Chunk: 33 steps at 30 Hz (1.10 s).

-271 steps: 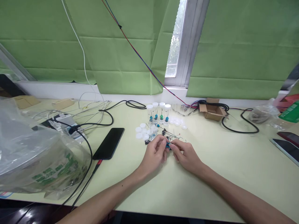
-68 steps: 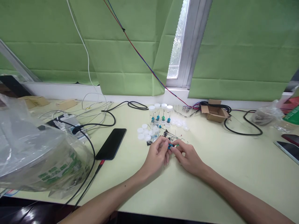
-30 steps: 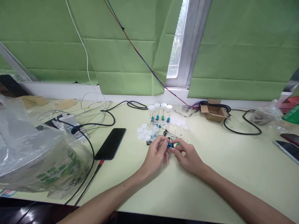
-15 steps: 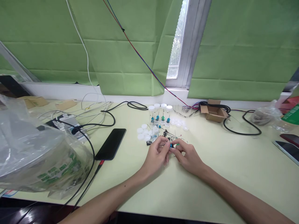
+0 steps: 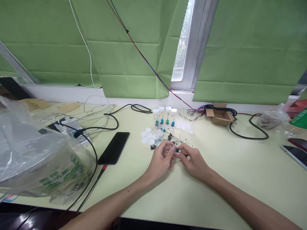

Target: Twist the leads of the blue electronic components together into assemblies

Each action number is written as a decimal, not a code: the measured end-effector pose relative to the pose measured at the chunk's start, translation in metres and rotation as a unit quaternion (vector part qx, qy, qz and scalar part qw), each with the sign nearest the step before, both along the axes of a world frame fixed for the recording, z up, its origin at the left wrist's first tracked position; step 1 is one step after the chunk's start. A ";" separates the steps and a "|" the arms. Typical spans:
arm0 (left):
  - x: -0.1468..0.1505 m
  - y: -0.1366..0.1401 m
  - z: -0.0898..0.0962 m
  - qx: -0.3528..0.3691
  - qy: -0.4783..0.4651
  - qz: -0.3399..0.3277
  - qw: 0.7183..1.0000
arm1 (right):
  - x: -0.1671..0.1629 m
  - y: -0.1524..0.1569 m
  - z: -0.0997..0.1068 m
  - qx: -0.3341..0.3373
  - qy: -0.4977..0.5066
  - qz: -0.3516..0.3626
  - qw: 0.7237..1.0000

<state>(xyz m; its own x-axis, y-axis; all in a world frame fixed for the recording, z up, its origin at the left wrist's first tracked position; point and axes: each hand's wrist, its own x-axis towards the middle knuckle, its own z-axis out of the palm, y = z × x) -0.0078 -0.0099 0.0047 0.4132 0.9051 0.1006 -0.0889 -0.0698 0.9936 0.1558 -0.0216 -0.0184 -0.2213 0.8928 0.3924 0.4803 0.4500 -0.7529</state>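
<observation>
My left hand (image 5: 160, 160) and my right hand (image 5: 194, 162) meet fingertip to fingertip above the table. Between them they pinch a small blue-and-black part (image 5: 177, 150); its exact kind is too small to make out. Just beyond my fingers lies a scatter of small components with thin wire leads (image 5: 176, 139), partly hidden by my hands. Behind these stand several clear vials with white caps (image 5: 173, 117), each with a blue or green piece inside. Loose white caps (image 5: 145, 134) lie to the left, beside a clear vial (image 5: 159, 134) without a cap.
A black phone (image 5: 114, 148) lies left of my hands. Farther left, a large clear plastic bag (image 5: 43, 159) and black cables (image 5: 96, 127) cover the table. An open cardboard box (image 5: 221, 117) stands at the back right. Another phone (image 5: 295, 156) is at the right edge.
The blue-and-black part between my fingertips has shifted very slightly. Both hands otherwise keep nearly the same place and grip.
</observation>
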 end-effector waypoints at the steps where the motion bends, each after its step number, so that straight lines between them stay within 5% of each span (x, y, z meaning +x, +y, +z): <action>1: 0.000 0.000 0.000 0.001 0.001 0.001 1.000 | 0.000 0.000 0.000 -0.001 0.000 0.000 1.000; 20: 0.000 -0.001 0.003 -0.008 0.019 0.005 1.000 | 0.003 0.001 0.005 -0.025 0.004 0.013 1.000; 27: -0.004 -0.004 0.002 0.105 0.102 0.029 0.989 | 0.008 0.001 0.014 0.002 0.062 -0.045 0.997; 33: -0.004 -0.006 0.002 0.185 0.173 -0.029 0.967 | 0.007 -0.001 0.013 0.050 0.057 -0.051 0.996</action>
<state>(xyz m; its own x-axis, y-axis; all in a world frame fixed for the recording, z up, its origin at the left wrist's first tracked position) -0.0122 -0.0156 0.0069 0.5286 0.8083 0.2594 0.2292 -0.4301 0.8732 0.1627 -0.0227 -0.0054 -0.0804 0.8636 0.4977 0.4420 0.4785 -0.7588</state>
